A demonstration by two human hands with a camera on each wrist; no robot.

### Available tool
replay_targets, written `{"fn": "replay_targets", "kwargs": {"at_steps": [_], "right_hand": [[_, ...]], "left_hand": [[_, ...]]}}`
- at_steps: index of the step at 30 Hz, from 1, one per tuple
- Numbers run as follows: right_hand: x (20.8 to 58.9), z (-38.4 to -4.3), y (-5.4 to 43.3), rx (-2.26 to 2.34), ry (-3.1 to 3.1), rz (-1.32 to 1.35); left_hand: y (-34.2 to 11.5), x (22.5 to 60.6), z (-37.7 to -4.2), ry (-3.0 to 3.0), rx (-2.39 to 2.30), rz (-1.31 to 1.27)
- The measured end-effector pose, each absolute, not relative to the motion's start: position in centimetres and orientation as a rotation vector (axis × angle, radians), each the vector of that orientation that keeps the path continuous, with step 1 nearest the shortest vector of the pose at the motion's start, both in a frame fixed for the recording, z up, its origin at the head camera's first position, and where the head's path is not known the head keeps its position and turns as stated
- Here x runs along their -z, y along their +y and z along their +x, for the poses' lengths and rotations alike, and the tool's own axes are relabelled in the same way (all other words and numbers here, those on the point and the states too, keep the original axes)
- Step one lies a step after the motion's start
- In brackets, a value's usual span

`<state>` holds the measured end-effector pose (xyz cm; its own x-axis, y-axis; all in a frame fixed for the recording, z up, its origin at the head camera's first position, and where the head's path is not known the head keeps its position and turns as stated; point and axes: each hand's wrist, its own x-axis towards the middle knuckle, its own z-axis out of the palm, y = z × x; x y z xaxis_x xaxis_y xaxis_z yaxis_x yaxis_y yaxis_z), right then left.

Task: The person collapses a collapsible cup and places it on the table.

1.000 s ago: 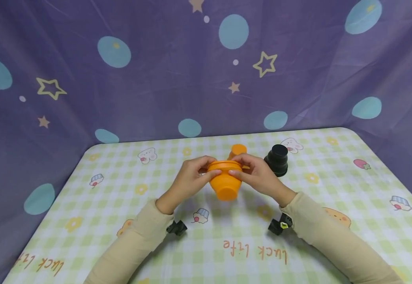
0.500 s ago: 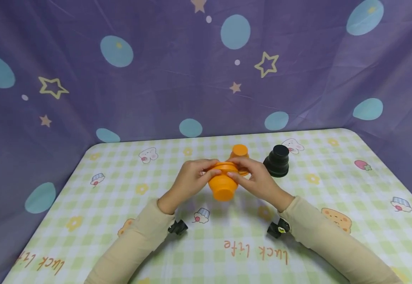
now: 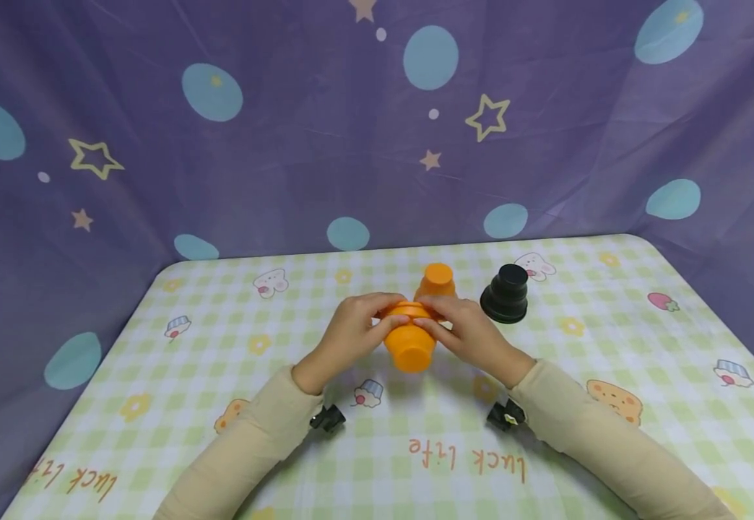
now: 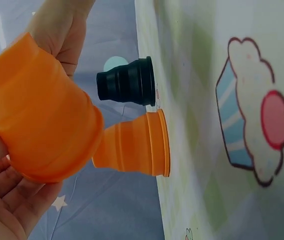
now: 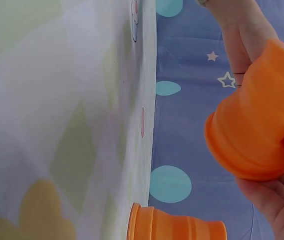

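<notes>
Both hands hold an orange collapsible cup [image 3: 411, 352] over the table, its narrow base tilted down toward the person. My left hand [image 3: 354, 326] pinches the wide rim from the left, thumb on the near side and fingers behind. On the right side of that rim, my right hand [image 3: 474, 331] grips the same way. The wrist views show the cup's stepped wall [image 4: 47, 107] clear of the tabletop. Behind it, a second orange cup [image 3: 438, 280] stands upside down, partly hidden by the right hand. A black stepped cup [image 3: 507, 296] stands inverted to its right.
A pale green checked cloth [image 3: 208, 361] with cartoon prints covers the table. Beyond the far edge hangs a purple curtain [image 3: 286, 166] with stars and blue ovals. Small black devices [image 3: 328, 418] sit at both wrists.
The held cup has shifted slightly down toward the person, its rim tipping a little. Both hands stay on the rim and draw slightly closer together. The two standing cups stay put.
</notes>
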<state>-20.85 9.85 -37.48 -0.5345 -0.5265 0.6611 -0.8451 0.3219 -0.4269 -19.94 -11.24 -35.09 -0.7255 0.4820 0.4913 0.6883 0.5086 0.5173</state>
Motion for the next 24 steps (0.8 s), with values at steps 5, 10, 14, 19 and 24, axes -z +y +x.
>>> {"fn": "replay_targets", "kwargs": {"at_steps": [5, 10, 14, 19, 24], "right_hand": [[37.64, -20.95, 9.87, -0.998, -2.119, 1.22], [37.45, -20.89, 10.02, -1.016, -2.058, 1.169], [37.51, -20.99, 10.28, -1.084, -1.993, 1.104], [37.44, -21.11, 10.47, -1.171, -1.967, 1.047], [37.35, -21.16, 10.29, -1.254, -1.971, 1.023]], "left_hand": [[-11.29, 35.1, -19.95, -2.464, 1.156, -0.962], [-11.28, 34.94, -20.08, -2.452, 1.344, -0.922], [-11.21, 34.18, -19.67, -2.478, 1.514, -0.892], [-11.42, 34.28, -19.81, -2.518, 1.701, -0.948], [-11.65, 35.12, -20.37, -2.494, 1.767, -0.985]]}}
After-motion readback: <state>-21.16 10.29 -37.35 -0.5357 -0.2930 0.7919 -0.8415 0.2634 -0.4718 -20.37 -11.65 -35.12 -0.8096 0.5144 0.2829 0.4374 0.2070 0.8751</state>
